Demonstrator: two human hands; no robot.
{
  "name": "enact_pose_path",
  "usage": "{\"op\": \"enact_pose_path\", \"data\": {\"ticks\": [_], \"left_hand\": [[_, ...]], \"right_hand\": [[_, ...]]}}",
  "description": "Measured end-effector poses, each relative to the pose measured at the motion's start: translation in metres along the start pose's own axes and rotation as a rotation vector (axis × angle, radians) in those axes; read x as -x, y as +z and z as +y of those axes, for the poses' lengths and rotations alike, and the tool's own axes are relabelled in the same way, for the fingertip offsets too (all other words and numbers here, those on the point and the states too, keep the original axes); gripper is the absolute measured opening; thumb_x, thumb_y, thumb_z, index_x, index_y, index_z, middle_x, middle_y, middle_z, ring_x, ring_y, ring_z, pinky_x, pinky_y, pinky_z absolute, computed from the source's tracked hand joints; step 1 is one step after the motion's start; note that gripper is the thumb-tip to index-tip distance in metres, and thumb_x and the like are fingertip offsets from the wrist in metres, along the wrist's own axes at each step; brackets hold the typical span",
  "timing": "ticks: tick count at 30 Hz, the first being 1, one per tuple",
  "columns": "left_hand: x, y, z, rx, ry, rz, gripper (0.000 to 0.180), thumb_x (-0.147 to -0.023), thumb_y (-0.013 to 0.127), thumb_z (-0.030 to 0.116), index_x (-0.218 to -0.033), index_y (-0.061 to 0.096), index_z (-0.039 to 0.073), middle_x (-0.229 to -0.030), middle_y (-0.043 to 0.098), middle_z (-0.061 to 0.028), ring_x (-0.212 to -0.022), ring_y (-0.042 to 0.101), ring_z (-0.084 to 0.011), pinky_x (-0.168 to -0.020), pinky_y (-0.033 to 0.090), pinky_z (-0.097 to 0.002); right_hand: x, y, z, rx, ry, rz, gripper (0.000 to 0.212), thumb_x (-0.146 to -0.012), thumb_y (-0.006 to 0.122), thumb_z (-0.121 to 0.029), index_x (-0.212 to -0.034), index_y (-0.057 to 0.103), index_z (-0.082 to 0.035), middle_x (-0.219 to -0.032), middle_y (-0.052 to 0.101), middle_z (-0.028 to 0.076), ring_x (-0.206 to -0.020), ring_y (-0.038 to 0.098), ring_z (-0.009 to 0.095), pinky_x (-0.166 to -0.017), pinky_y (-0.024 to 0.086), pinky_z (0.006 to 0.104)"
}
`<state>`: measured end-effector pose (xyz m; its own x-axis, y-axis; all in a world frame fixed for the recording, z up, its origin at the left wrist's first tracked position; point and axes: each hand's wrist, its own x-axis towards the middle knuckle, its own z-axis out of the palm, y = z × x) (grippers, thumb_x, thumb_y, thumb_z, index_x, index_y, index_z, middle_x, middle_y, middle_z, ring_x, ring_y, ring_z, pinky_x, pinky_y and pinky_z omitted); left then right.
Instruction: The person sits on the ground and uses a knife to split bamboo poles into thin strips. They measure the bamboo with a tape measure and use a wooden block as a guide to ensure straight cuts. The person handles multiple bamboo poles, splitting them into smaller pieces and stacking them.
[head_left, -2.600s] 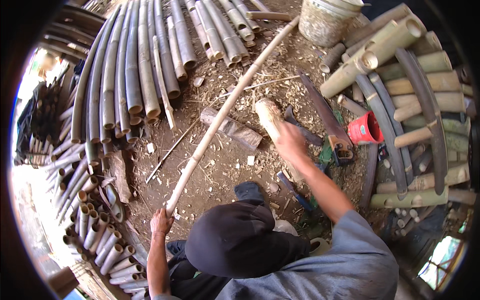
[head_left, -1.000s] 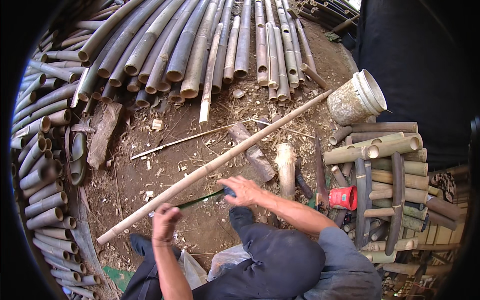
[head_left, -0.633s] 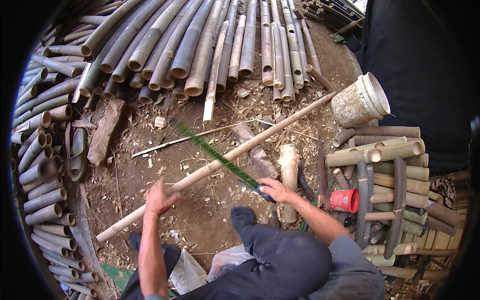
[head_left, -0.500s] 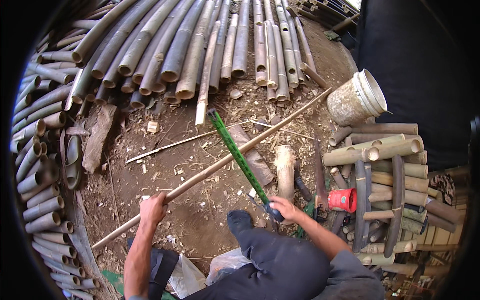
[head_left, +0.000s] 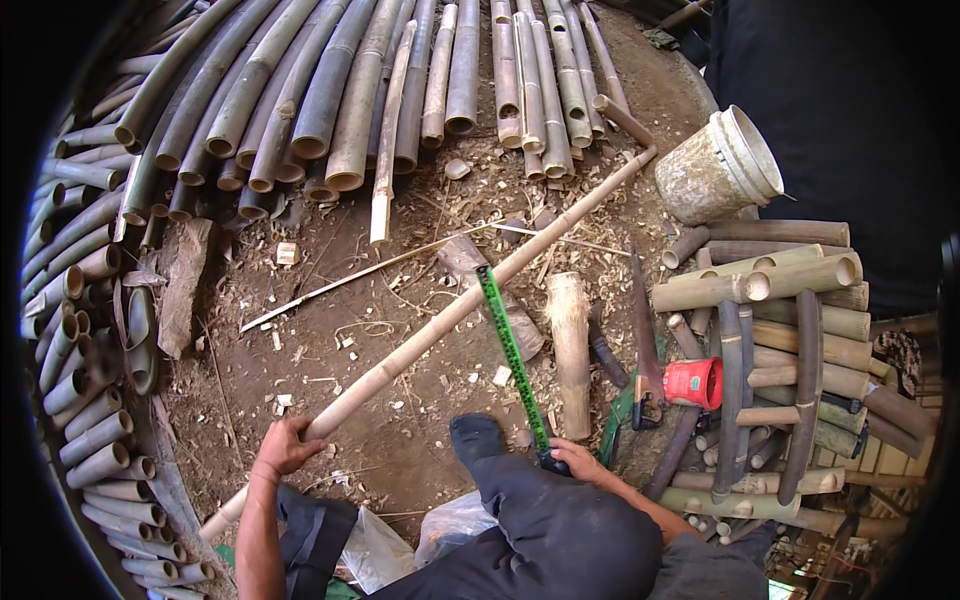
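bamboo pole (head_left: 470, 300), long and pale, runs diagonally across the dirt from lower left up toward the white bucket (head_left: 722, 165) at upper right. head view: my left hand (head_left: 285, 447) is closed around the pole near its lower end, fingers wrapped over the top, so that end is held off the ground. my right hand (head_left: 578, 462) is closed on the dark handle of a green saw (head_left: 512, 358); the blade points up and away from me and its far end lies across the pole about midway along it. i cannot tell whether the teeth are touching the pole. my dark-trousered leg and dark shoe (head_left: 475, 435) sit between the two hands, the shoe just below the pole. a short bamboo stump (head_left: 570, 350) lies just right of the blade. further right, a red cup (head_left: 695, 383) rests against a stack of cut bamboo lengths (head_left: 790, 330). rows of bamboo poles (head_left: 330, 90) lie side by side along the top and left. wood chips litter the ground.
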<state>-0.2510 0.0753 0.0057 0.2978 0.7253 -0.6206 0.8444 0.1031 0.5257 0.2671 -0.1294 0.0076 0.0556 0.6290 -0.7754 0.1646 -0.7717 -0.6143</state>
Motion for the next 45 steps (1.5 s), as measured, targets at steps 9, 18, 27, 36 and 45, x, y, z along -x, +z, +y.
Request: {"op": "enact_pose_path", "data": {"ticks": [9, 18, 27, 36, 45], "left_hand": [[-0.054, 0.039, 0.093, -0.146, 0.094, 0.162, 0.089, -0.075, 0.078, 0.043, -0.142, 0.038, 0.001, -0.131, 0.052, -0.0233, -0.124, 0.049, -0.035, -0.108, 0.041, -0.044], [-0.106, 0.025, 0.124, 0.138, 0.153, 0.183, 0.038, -0.072, 0.069, 0.033, -0.096, 0.069, 0.003, -0.086, 0.071, -0.0201, -0.084, 0.069, -0.0368, -0.079, 0.054, -0.045], [0.033, -0.304, 0.182, 0.448, 0.395, 0.639, 0.03, -0.088, 0.069, 0.03, -0.103, 0.063, 0.004, -0.076, 0.061, -0.002, -0.069, 0.061, -0.0092, -0.061, 0.052, -0.0263], [0.132, -0.463, 0.287, 0.699, 0.85, 0.482, 0.043, -0.105, 0.041, 0.026, -0.137, 0.041, -0.002, -0.112, 0.061, -0.0162, -0.105, 0.06, -0.0244, -0.097, 0.048, -0.0351], [0.044, -0.311, 0.233, 1.08, 0.731, 0.971, 0.036, -0.099, 0.053, 0.025, -0.125, 0.051, 0.001, -0.118, 0.061, -0.0124, -0.11, 0.059, -0.0216, -0.096, 0.051, -0.0357]], "right_hand": [[0.0, -0.008, 0.024, -0.182, -0.003, 0.097, 0.046, -0.093, 0.054, -0.024, -0.131, 0.055, 0.003, -0.112, 0.063, 0.005, -0.101, 0.058, 0.013, -0.091, 0.044, 0.0257], [0.03, -0.015, 0.052, -0.362, 0.029, 0.249, 0.046, -0.091, 0.05, -0.029, -0.127, 0.059, -0.001, -0.11, 0.064, 0.009, -0.097, 0.059, 0.017, -0.088, 0.045, 0.0281], [0.018, -0.008, 0.099, -0.122, -0.337, 0.447, 0.041, -0.088, 0.052, -0.03, -0.114, 0.063, 0.001, -0.104, 0.062, 0.007, -0.097, 0.055, 0.017, -0.089, 0.042, 0.0293], [0.032, -0.008, 0.048, -0.567, -0.214, 0.247, 0.04, -0.09, 0.05, -0.029, -0.117, 0.062, -0.001, -0.1, 0.063, 0.005, -0.091, 0.056, 0.014, -0.084, 0.045, 0.0288], [0.019, -0.022, 0.11, -0.379, -0.315, 0.639, 0.04, -0.09, 0.048, -0.028, -0.119, 0.061, -0.003, -0.097, 0.063, 0.009, -0.082, 0.062, 0.018, -0.075, 0.054, 0.0329]]}}
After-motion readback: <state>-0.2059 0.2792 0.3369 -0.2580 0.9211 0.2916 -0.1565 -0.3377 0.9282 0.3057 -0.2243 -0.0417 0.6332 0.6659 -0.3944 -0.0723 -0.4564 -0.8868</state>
